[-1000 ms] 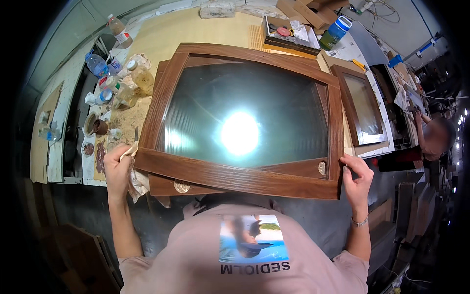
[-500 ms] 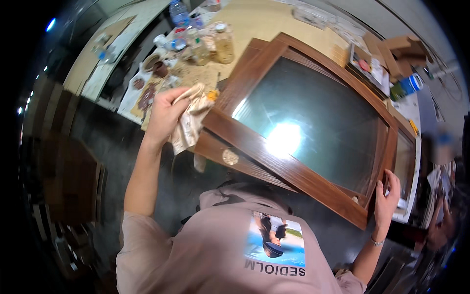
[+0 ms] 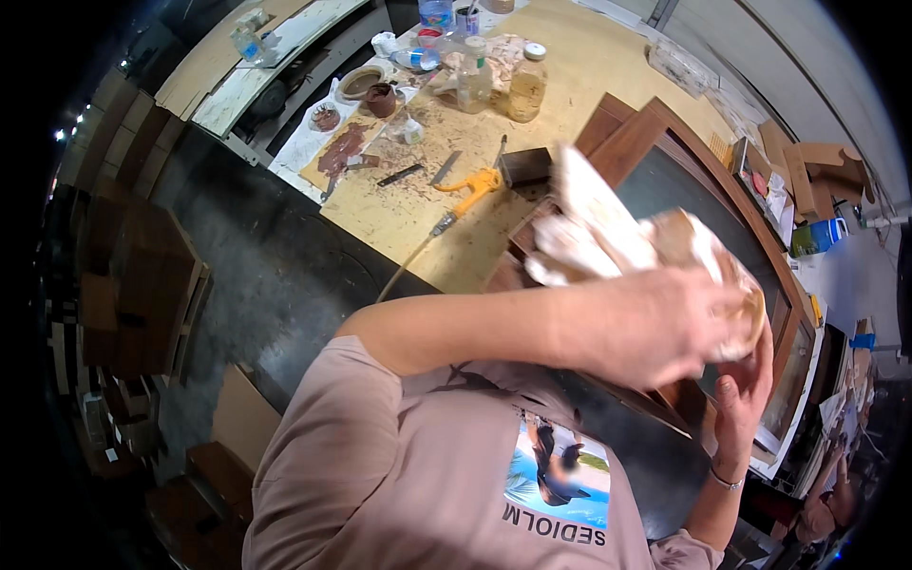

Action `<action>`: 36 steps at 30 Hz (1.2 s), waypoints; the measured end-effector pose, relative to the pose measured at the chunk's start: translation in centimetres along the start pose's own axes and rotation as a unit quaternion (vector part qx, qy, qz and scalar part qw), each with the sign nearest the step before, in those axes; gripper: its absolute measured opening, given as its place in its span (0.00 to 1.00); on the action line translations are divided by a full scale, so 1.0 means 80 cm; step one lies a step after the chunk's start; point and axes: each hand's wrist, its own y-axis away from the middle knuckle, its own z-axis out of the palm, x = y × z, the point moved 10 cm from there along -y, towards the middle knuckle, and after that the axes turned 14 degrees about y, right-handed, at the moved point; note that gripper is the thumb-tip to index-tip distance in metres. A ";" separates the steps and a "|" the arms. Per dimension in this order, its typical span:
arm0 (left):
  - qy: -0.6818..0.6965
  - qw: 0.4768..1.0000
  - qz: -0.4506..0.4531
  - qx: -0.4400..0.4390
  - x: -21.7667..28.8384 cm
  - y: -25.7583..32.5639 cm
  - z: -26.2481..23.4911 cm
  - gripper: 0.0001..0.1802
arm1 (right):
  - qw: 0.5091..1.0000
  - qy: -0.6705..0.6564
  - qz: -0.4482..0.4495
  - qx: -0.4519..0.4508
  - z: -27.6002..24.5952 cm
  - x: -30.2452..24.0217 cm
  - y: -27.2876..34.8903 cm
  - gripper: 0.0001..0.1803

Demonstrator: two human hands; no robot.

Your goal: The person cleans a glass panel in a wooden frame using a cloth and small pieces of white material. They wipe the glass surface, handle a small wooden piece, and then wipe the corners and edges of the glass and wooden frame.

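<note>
Swung across from beside the wood-framed glass panel at its left end, the left hand now reaches over to the right hand, bringing the stained cloth along. Left fingers, blurred, curl around the bunched cloth; the right thumb stands apart, though I cannot tell whether those fingers grip anything. The panel lies on the worktop, right of a yellow air gun.

the blurred left grip and cloth hide part of the frame, apparently a corner.
</note>
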 end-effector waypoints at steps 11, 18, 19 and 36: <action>-0.143 0.832 -0.411 0.343 -0.218 0.440 -0.418 0.16 | 0.916 0.358 -0.044 0.176 -0.031 -0.053 0.001 0.09; -0.373 0.816 -0.409 0.167 -0.298 0.580 -0.471 0.23 | 0.831 0.540 -0.005 0.132 0.053 -0.019 -0.003 0.07; -0.363 0.814 -0.415 0.185 -0.298 0.569 -0.468 0.20 | 0.794 0.586 -0.065 0.145 0.071 -0.033 -0.008 0.10; 0.410 0.866 -0.224 0.178 -0.203 0.187 -0.225 0.18 | 0.762 0.623 -0.063 0.162 0.085 -0.038 -0.020 0.12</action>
